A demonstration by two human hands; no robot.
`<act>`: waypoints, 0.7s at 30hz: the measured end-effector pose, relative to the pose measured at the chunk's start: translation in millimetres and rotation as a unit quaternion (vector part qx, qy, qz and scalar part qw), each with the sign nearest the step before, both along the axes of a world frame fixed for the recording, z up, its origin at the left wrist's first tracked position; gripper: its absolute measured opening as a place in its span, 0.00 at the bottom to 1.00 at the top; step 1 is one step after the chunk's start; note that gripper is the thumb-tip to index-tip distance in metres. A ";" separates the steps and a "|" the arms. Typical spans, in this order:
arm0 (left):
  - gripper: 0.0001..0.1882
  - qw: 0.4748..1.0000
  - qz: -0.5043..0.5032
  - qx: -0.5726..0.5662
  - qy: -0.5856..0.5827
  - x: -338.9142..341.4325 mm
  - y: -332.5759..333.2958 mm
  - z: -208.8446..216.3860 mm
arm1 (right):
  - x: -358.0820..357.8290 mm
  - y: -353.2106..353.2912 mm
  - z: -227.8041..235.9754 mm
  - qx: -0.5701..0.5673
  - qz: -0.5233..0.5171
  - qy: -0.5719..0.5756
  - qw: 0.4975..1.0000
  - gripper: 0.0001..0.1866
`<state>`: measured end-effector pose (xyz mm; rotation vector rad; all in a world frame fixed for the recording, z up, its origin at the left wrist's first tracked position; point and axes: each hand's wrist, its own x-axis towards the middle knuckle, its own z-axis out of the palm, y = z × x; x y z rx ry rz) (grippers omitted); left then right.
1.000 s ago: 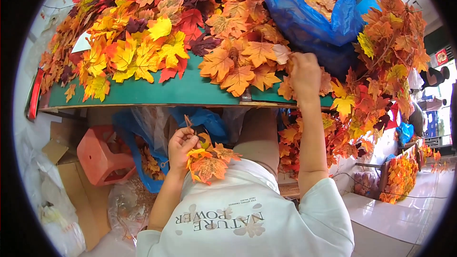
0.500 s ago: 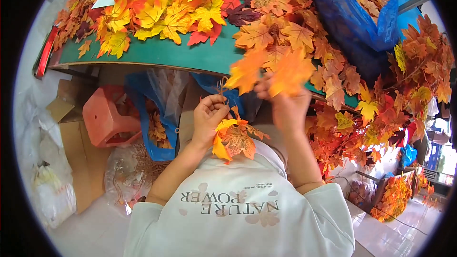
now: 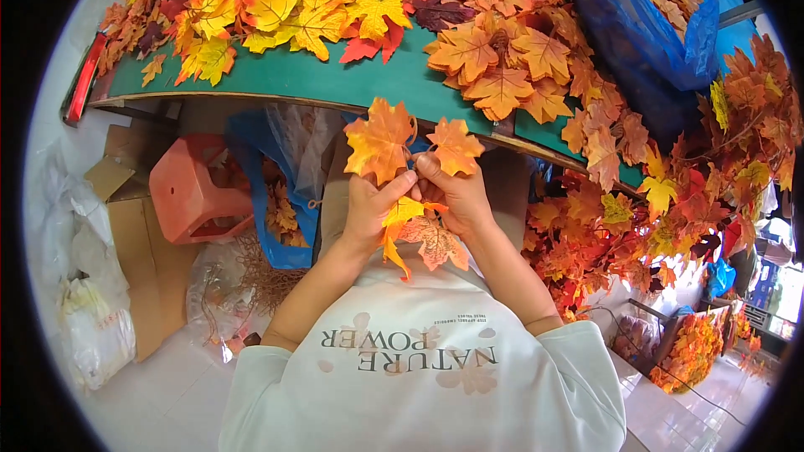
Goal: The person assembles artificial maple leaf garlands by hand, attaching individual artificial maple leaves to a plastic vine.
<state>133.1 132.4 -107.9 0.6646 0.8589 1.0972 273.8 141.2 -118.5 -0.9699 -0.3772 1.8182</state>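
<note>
Close together in front of my lap, my left hand (image 3: 373, 208) and my right hand (image 3: 461, 199) pinch the thin stems of a small spray of artificial maple leaves. Two orange-yellow leaves, a larger left one (image 3: 381, 141) and a smaller right one (image 3: 455, 147), stand above my fingertips. Below the hands hang a yellow leaf (image 3: 404, 211) and a speckled orange-pink leaf (image 3: 440, 243), close to my shirt. A brown stem loop shows between the upper leaves. My fingers hide where the stems meet.
A green-topped table (image 3: 335, 79) bears heaps of yellow, red and orange leaves. A blue plastic bag (image 3: 645, 25) stands on its right, near hanging leaf garlands (image 3: 620, 226). To the left are a red stool (image 3: 197, 192), cardboard (image 3: 142, 272) and clear plastic bags (image 3: 84, 301).
My right hand has brought its orange leaves down and left to meet my left hand. Both hands now work at the stems together, with those leaves above the fingers.
</note>
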 end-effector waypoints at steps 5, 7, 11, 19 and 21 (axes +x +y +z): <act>0.10 1.000 -0.002 0.000 0.022 3.3 -0.9 0.9 | -0.5 -1.2 -9.1 -0.020 -0.014 0.031 0.999 0.09; 0.09 1.000 0.009 0.002 0.029 5.9 -1.4 1.6 | -2.1 -1.6 -10.6 -0.019 -0.016 0.028 0.999 0.09; 0.09 1.000 0.001 0.007 0.031 3.2 -1.3 -2.4 | -2.4 -3.1 -13.2 -0.024 -0.023 0.028 0.999 0.08; 0.11 0.999 0.004 -0.011 0.039 5.6 0.1 0.8 | -3.9 -1.8 -16.3 -0.057 -0.049 0.077 0.994 0.06; 0.11 0.999 0.000 -0.006 0.036 5.1 0.8 -1.4 | -4.7 -1.6 -16.5 -0.060 -0.069 0.092 0.992 0.07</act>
